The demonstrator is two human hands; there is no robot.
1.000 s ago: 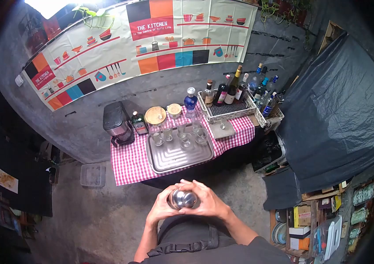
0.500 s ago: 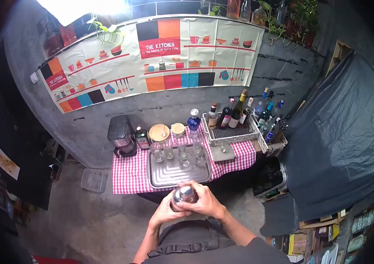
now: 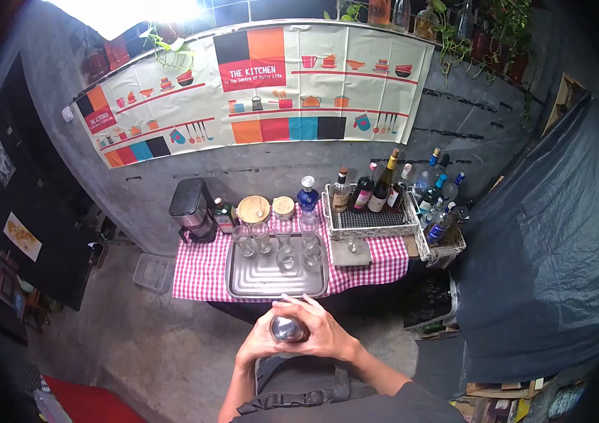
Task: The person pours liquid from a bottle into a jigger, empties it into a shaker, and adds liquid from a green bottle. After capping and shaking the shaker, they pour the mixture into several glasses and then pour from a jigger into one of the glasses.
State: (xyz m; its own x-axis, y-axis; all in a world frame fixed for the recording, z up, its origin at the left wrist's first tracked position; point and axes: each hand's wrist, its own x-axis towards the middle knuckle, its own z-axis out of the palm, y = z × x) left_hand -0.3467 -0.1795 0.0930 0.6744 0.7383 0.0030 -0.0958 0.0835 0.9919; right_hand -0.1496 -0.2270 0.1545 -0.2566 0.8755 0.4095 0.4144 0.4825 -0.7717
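Observation:
Both of my hands are wrapped round a shiny metal cocktail shaker (image 3: 288,329), held in front of my body near the table's front edge. My left hand (image 3: 260,341) grips its left side. My right hand (image 3: 327,334) closes on it from the right, with fingers reaching over the far side. One rounded end of the shaker faces the camera; its other end is hidden. Just beyond my hands lies a metal tray (image 3: 257,286), where several clear glasses (image 3: 286,259) stand.
A red-checked cloth (image 3: 197,278) covers the table. Behind the tray are a coffee maker (image 3: 193,208), a dark green bottle (image 3: 225,217), wooden-lidded jars (image 3: 254,209) and a blue bottle (image 3: 307,196). A wicker basket (image 3: 370,229) holds several bottles. A plastic tub (image 3: 153,273) sits on the floor.
The shaker has tipped and turned within my hands, so its end faces the camera more directly. My right fingers now extend farther over the far side. The camera view has shifted slightly.

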